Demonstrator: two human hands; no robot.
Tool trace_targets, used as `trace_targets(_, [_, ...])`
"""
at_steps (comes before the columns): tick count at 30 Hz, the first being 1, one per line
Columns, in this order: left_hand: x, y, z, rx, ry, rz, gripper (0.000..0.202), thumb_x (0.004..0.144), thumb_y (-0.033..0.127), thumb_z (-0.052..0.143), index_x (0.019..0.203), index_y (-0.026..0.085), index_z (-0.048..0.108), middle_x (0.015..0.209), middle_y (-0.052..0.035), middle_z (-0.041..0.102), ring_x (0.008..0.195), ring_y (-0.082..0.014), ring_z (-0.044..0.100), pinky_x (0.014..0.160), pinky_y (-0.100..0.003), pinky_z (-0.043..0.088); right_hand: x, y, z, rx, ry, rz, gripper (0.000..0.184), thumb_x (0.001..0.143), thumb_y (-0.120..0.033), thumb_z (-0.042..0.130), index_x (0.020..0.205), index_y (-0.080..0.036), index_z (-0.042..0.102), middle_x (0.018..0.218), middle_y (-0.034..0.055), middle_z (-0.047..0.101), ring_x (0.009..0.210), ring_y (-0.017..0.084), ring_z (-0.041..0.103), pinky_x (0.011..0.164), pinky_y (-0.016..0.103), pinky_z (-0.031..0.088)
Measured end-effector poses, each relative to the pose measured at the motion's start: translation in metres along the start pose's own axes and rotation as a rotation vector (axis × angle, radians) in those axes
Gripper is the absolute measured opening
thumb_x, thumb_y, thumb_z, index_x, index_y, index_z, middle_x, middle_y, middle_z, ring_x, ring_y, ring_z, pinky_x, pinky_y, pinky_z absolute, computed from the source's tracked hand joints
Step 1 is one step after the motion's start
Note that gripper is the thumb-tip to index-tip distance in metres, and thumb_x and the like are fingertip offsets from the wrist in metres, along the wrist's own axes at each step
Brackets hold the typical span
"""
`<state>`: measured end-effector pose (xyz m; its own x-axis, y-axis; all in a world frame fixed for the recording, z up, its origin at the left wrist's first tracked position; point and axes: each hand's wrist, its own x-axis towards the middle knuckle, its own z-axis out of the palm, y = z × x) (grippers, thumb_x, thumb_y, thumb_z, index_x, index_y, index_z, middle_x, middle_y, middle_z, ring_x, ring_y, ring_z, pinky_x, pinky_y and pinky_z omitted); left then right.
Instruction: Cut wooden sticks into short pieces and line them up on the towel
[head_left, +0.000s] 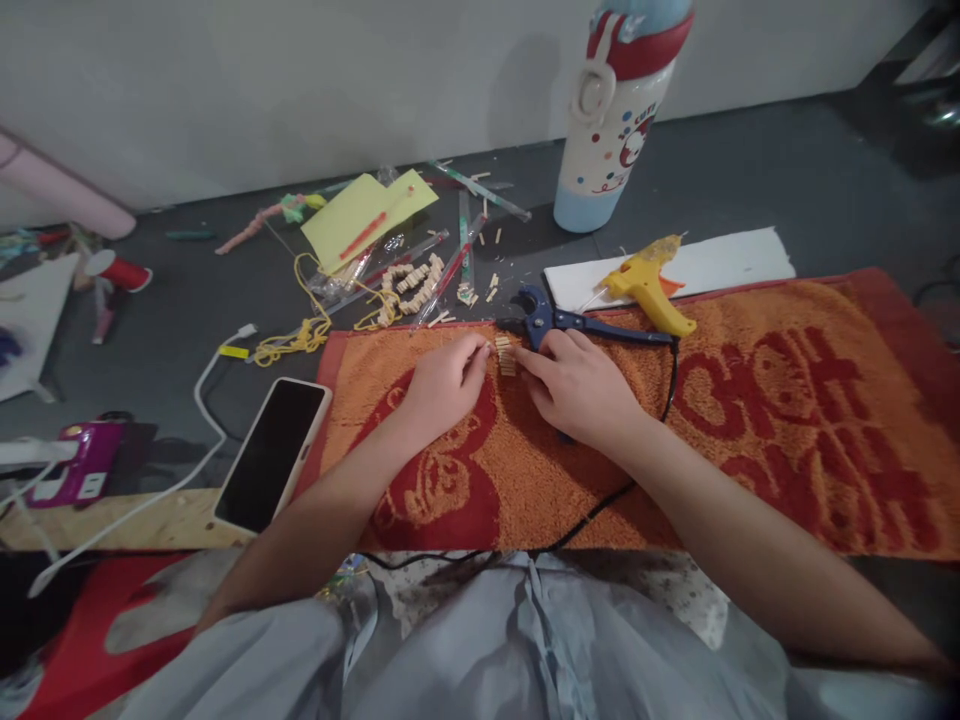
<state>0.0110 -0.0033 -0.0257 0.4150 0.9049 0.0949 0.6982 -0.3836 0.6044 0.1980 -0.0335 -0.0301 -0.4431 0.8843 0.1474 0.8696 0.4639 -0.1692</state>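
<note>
A short row of small pale wooden sticks (506, 357) lies at the towel's upper middle, between my two hands. Just left of it, my left hand (450, 378) has thumb and forefinger pinched together; whatever is between the tips is too small to make out. From the other side, my right hand (581, 385) touches the row's right edge with its forefinger, the other fingers curled under and partly hidden. Blue-handled cutting pliers (540, 318) lie directly behind my right hand. Beneath everything is an orange and red towel (570, 490).
A yellow glue gun (649, 285) rests on a white strip (739, 260), its black cord crossing the towel. Behind stands a tall bottle (615, 130). To the left are a phone (274, 455), yellow yarn (296, 340), a wooden-piece ring (412, 285) and glue sticks (454, 255).
</note>
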Motion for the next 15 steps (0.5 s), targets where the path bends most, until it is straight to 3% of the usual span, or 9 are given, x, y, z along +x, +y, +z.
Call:
trace_targets(10, [-0.0016,0.0005,0.0011,0.028,-0.005,0.010,0.021,0.094,0.028,0.040,0.093,0.018,0.059,0.079,-0.0035,0.067,0.063,-0.0139,0.059,0.060,-0.026,0.041,0.0008,-0.0007,0.0009,0.043,0.001,0.017,0.035,0.091,-0.020,0.045,0.117,-0.012,0.066,0.090,0.0145,0.057,0.085,0.028,0.050,0.078,0.037,0.041])
trace_targets(15, [-0.0020,-0.0009,0.0010,0.014,-0.005,0.004,0.022,0.095,0.029,0.040,0.093,0.018,0.059,0.080,-0.0036,0.068,0.068,-0.0147,0.062,0.065,-0.027,0.044,0.0002,0.0001,0.0029,0.050,0.066,0.014,0.034,0.092,-0.021,0.044,0.115,-0.010,0.066,0.090,0.0146,0.060,0.084,0.027,0.051,0.080,0.037,0.042])
